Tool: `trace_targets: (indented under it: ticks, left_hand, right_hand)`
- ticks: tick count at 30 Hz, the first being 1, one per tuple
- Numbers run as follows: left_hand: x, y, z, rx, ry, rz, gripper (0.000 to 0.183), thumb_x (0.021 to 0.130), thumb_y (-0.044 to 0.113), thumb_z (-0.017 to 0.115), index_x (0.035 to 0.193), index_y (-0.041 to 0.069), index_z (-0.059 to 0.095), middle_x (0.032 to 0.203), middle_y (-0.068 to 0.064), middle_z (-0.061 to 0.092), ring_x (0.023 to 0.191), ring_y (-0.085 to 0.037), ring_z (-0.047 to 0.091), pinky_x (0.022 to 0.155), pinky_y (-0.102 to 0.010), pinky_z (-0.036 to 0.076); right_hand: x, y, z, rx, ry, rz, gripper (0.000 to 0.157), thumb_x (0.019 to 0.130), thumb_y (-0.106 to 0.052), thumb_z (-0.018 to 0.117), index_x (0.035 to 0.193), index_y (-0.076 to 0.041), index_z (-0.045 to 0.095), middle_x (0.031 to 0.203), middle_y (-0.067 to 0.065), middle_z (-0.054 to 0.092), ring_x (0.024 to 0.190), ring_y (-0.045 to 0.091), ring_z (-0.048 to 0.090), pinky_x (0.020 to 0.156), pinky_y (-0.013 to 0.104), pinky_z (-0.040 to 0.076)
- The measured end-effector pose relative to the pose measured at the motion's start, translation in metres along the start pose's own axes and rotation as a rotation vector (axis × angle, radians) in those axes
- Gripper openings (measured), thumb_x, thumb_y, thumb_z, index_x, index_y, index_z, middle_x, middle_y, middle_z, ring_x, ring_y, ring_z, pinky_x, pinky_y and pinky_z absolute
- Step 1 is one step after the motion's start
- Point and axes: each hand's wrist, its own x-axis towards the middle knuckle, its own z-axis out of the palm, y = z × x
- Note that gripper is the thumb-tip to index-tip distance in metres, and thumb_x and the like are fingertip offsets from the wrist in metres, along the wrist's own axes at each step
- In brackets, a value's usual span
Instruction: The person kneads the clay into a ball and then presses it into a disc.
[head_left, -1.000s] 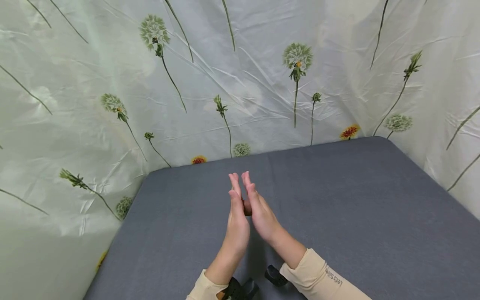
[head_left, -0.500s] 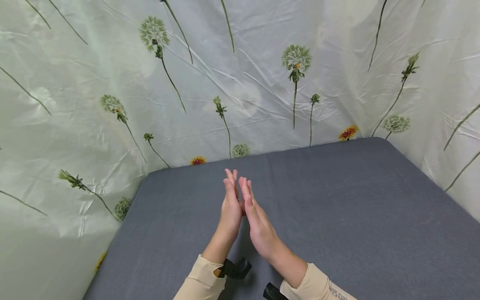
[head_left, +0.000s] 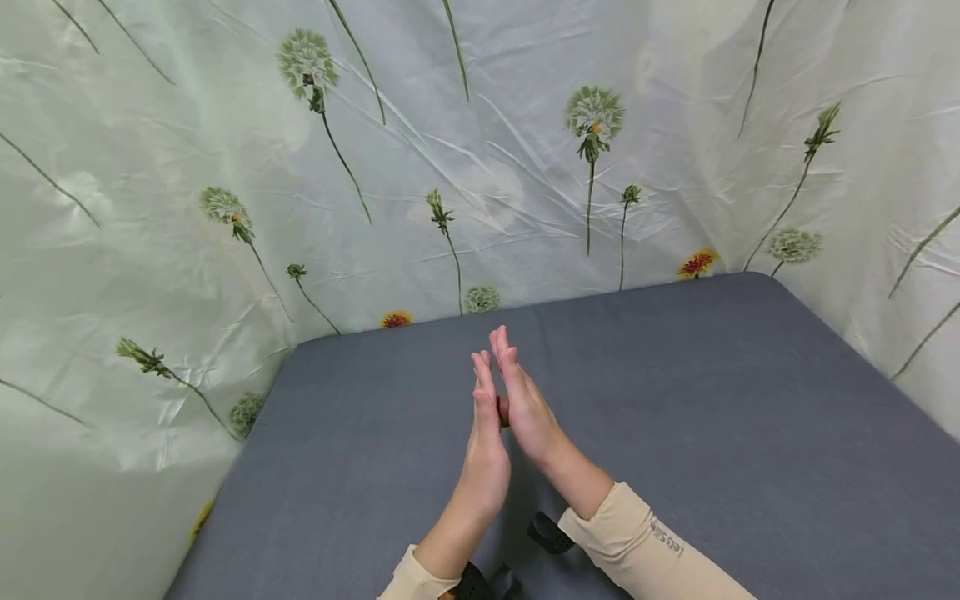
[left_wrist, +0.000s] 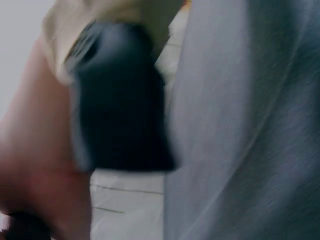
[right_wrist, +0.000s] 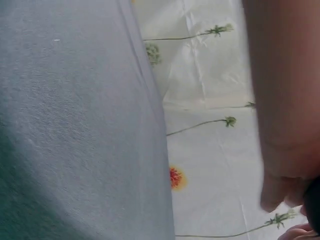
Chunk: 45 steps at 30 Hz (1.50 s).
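Observation:
A small brown lump point(head_left: 503, 411) lies between my two palms in the head view, mostly hidden by them. What it is made of I cannot tell. My left hand point(head_left: 486, 454) presses it from the left, its fingers straight and pointing away from me. From the other side my right hand point(head_left: 534, 421) presses with straight fingers, reaching slightly farther forward than the left. In the left wrist view, a dark round part of the lump point(left_wrist: 27, 227) shows at the bottom corner by the blurred hand. The right wrist view catches a dark edge of the lump point(right_wrist: 313, 206) at its right border.
A grey cloth-covered table point(head_left: 675, 400) spreads beneath the hands. Behind and beside it hangs a pale curtain point(head_left: 510, 183) printed with dandelions. Black wrist camera mounts point(head_left: 550, 533) stick out below the beige sleeves point(head_left: 637, 533).
The palms slide against each other: the left hand first goes forward while the right draws back, then the left comes back toward me and the right moves forward. The lump stays between them.

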Motion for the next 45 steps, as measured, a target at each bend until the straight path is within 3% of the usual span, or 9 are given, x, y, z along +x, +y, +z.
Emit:
trace_targets:
  ticks: [8, 15, 19, 23, 26, 30, 33, 40, 45]
  left_hand:
    - [0.023, 0.007, -0.016, -0.011, 0.101, 0.038, 0.079, 0.107, 0.073, -0.001, 0.172, 0.029, -0.014, 0.182, 0.008, -0.002, 0.17, -0.026, -0.002, 0.132, -0.067, 0.002]
    - [0.043, -0.002, -0.027, -0.106, 0.124, -0.032, 0.082, 0.103, 0.082, 0.006, 0.171, 0.04, -0.012, 0.181, 0.016, 0.006, 0.17, -0.023, 0.0, 0.134, -0.062, 0.009]
    - [0.042, -0.015, -0.024, -0.151, 0.102, -0.042, 0.078, 0.107, 0.075, 0.004, 0.172, 0.034, -0.011, 0.182, 0.01, 0.003, 0.17, -0.023, 0.001, 0.135, -0.062, 0.01]
    - [0.033, -0.024, -0.015, -0.111, 0.047, -0.012, 0.073, 0.11, 0.066, -0.002, 0.173, 0.03, -0.006, 0.181, 0.006, -0.01, 0.17, -0.023, -0.005, 0.135, -0.062, -0.001]
    - [0.023, -0.024, -0.008, -0.08, 0.022, 0.009, 0.069, 0.112, 0.062, -0.004, 0.173, 0.028, -0.008, 0.182, 0.004, -0.006, 0.169, -0.024, -0.004, 0.133, -0.065, -0.003]
    - [0.01, -0.019, 0.0, -0.063, -0.007, 0.013, 0.067, 0.114, 0.056, -0.005, 0.171, 0.024, -0.016, 0.182, 0.002, 0.003, 0.17, -0.026, 0.0, 0.133, -0.065, 0.006]
    - [0.005, -0.013, 0.004, -0.038, 0.001, 0.012, 0.065, 0.114, 0.056, -0.005, 0.171, 0.026, -0.014, 0.182, 0.006, -0.003, 0.169, -0.023, -0.004, 0.134, -0.064, 0.006]
    - [0.019, -0.001, -0.009, -0.022, 0.13, 0.063, 0.074, 0.109, 0.069, -0.001, 0.172, 0.031, -0.01, 0.182, 0.007, 0.0, 0.17, -0.025, -0.002, 0.132, -0.068, 0.001]
    - [0.038, 0.003, -0.023, -0.137, 0.132, -0.001, 0.08, 0.104, 0.079, 0.001, 0.171, 0.037, -0.011, 0.182, 0.01, 0.007, 0.17, -0.023, 0.001, 0.134, -0.063, 0.003]
  right_hand:
    - [-0.011, 0.009, 0.013, -0.006, -0.059, 0.008, 0.067, 0.117, -0.048, 0.003, 0.173, -0.01, -0.003, 0.183, 0.006, 0.002, 0.17, 0.026, 0.001, 0.134, 0.062, 0.004]
    - [-0.027, 0.0, 0.02, -0.012, -0.069, -0.019, 0.063, 0.119, -0.043, 0.006, 0.173, -0.011, -0.001, 0.182, 0.0, -0.004, 0.169, 0.024, -0.008, 0.134, 0.064, 0.0]
    - [-0.026, -0.009, 0.019, -0.045, -0.054, -0.068, 0.062, 0.119, -0.041, 0.009, 0.174, -0.012, 0.002, 0.182, -0.004, 0.0, 0.169, 0.018, -0.01, 0.135, 0.06, -0.003]
    - [-0.014, -0.018, 0.013, -0.082, -0.055, -0.13, 0.063, 0.119, -0.042, 0.009, 0.173, -0.009, 0.002, 0.182, 0.0, 0.003, 0.169, 0.017, -0.006, 0.135, 0.055, -0.007]
    - [-0.005, -0.019, 0.007, -0.103, -0.053, -0.14, 0.064, 0.119, -0.043, 0.008, 0.173, -0.009, 0.0, 0.182, 0.003, 0.003, 0.169, 0.02, -0.001, 0.136, 0.054, -0.007]
    - [0.0, -0.013, -0.003, -0.089, -0.038, -0.069, 0.066, 0.117, -0.049, 0.006, 0.173, -0.013, 0.0, 0.182, 0.001, 0.004, 0.169, 0.021, 0.002, 0.136, 0.057, 0.004]
    - [0.0, -0.005, -0.006, -0.052, -0.019, -0.026, 0.07, 0.116, -0.053, 0.006, 0.174, -0.013, 0.001, 0.183, 0.003, 0.005, 0.169, 0.024, 0.006, 0.133, 0.062, 0.017]
    - [-0.009, 0.012, 0.008, -0.026, -0.051, -0.03, 0.065, 0.119, -0.045, 0.006, 0.173, -0.012, -0.002, 0.183, 0.004, 0.002, 0.169, 0.024, 0.004, 0.134, 0.06, 0.014]
    - [-0.022, 0.013, 0.021, -0.047, -0.086, -0.048, 0.062, 0.12, -0.041, 0.012, 0.172, -0.016, -0.01, 0.182, 0.0, -0.001, 0.169, 0.024, -0.002, 0.135, 0.06, 0.008]
